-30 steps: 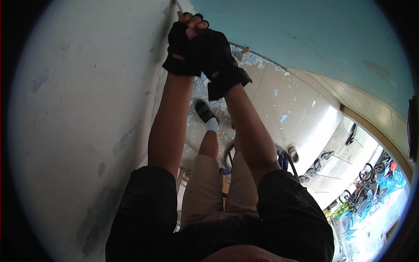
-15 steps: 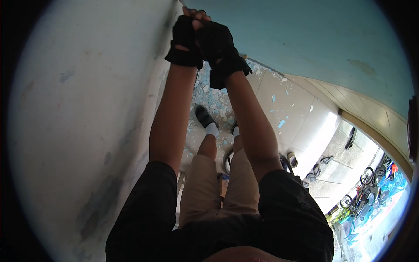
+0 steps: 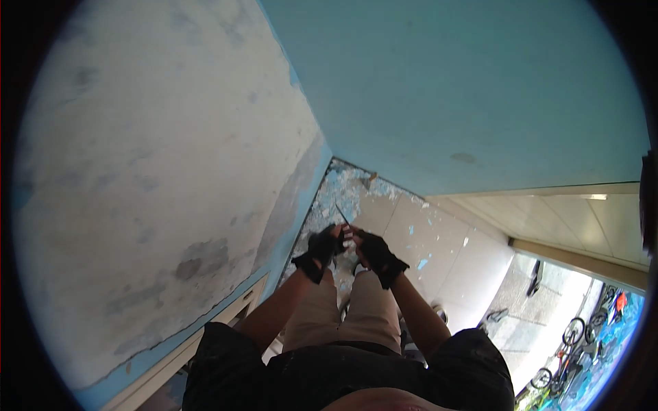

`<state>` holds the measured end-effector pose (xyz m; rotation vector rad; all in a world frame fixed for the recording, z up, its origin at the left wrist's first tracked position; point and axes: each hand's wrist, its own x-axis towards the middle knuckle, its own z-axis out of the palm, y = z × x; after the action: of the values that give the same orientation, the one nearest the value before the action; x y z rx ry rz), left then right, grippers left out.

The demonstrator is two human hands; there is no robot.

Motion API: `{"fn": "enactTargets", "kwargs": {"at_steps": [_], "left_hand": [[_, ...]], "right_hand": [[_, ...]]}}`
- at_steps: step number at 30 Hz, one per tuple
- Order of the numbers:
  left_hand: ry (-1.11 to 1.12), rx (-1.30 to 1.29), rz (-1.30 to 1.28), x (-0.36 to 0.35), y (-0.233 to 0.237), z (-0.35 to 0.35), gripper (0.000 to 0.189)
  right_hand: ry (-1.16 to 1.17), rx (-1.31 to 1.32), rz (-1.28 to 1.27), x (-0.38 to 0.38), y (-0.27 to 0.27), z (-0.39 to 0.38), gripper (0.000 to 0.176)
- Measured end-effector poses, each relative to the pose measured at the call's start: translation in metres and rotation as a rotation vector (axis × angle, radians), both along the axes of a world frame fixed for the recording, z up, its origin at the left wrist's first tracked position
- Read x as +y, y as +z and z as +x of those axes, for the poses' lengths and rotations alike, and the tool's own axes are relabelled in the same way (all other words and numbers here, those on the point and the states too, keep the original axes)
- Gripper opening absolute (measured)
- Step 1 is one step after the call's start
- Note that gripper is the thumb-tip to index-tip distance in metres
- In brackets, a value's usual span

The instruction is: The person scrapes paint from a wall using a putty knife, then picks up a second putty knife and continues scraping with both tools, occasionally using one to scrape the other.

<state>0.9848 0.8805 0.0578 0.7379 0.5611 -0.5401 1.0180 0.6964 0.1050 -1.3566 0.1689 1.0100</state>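
Hands in black fingerless gloves were held close together before the body, above the beige trousers (image 3: 346,316); the left hand (image 3: 319,248) and the right hand (image 3: 373,251) were curled shut, meeting round the lower end of a thin tool (image 3: 341,214); the grip itself was blurred; the tool's long axis was tilted, its narrow tip pointed up and away from the person toward the flake-strewn floor (image 3: 425,236) at the corner between the scraped wall (image 3: 157,171) and the blue wall (image 3: 466,89).
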Motion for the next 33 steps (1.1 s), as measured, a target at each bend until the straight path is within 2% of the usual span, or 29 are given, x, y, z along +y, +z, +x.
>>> {"fn": "enactTargets", "kwargs": {"at_steps": [1,2,4,8,9,12,14,16,18,20,21,22,23,24,25,26,27,28,30,33], "left_hand": [[-0.023,-0.007,0.041,-0.008,0.038,-0.008,0.047],[-0.08,0.012,0.05,-0.011,0.054,-0.014,0.052],[-0.104,0.052,0.139,-0.02,0.092,-0.021,0.053],[-0.021,-0.07,0.149,-0.026,0.11,-0.02,0.051],[0.002,-0.12,0.113,-0.026,0.116,-0.016,0.051],[0.048,-0.191,0.076,-0.033,0.16,-0.005,0.049],[0.073,-0.173,0.194,-0.036,0.191,0.01,0.047],[0.075,-0.189,0.203,-0.029,0.212,0.02,0.043],[0.03,-0.214,0.28,-0.02,0.227,0.03,0.039],[0.011,-0.363,0.243,-0.007,0.239,0.034,0.042],[-0.024,-0.343,0.327,-0.003,0.251,0.036,0.041],[-0.029,-0.448,0.269,0.005,0.234,0.039,0.042],[-0.054,-0.488,0.204,0.01,0.247,0.042,0.044],[-0.049,-0.663,-0.008,0.017,0.193,0.055,0.047],[0.06,-0.493,0.263,0.019,0.193,0.054,0.048],[0.049,-0.431,0.412,0.024,0.233,0.046,0.048],[0.074,-0.399,0.375,0.028,0.23,0.048,0.049],[0.121,-0.399,0.395,0.03,0.238,0.044,0.05],[0.27,-0.44,0.322,0.041,0.22,0.045,0.05],[0.443,-0.474,0.324,0.054,0.216,0.038,0.052]], "right_hand": [[-0.074,0.086,0.066,-0.008,0.008,-0.01,0.043],[-0.06,0.059,0.072,-0.013,0.033,-0.011,0.043],[-0.072,0.183,0.11,-0.024,0.08,-0.008,0.043],[-0.034,0.003,0.009,-0.024,0.121,0.009,0.044],[-0.041,0.008,0.063,-0.024,0.135,0.015,0.044],[-0.05,-0.04,0.159,-0.021,0.168,0.03,0.048],[-0.04,-0.044,0.145,-0.011,0.187,0.042,0.047],[-0.035,-0.041,0.133,0.0,0.2,0.044,0.047],[-0.005,-0.155,0.142,0.008,0.206,0.048,0.047],[0.007,-0.151,0.155,0.016,0.218,0.046,0.046],[0.051,-0.209,0.16,0.019,0.217,0.049,0.045],[0.097,-0.263,0.165,0.021,0.214,0.053,0.044],[0.118,-0.62,0.046,0.022,0.186,0.067,0.042],[0.15,-0.958,-0.078,0.016,0.156,0.079,0.041],[0.108,-0.574,-0.12,0.012,0.185,0.085,0.039],[0.119,-1.314,-0.152,0.001,0.13,0.111,0.038],[-0.013,-0.559,-0.126,0.004,0.216,0.1,0.039],[-0.195,-0.329,0.05,0.0,0.245,0.099,0.041],[-0.159,-0.396,0.086,-0.016,0.257,0.112,0.044],[-0.072,-0.327,0.034,-0.029,0.257,0.136,0.045]]}}
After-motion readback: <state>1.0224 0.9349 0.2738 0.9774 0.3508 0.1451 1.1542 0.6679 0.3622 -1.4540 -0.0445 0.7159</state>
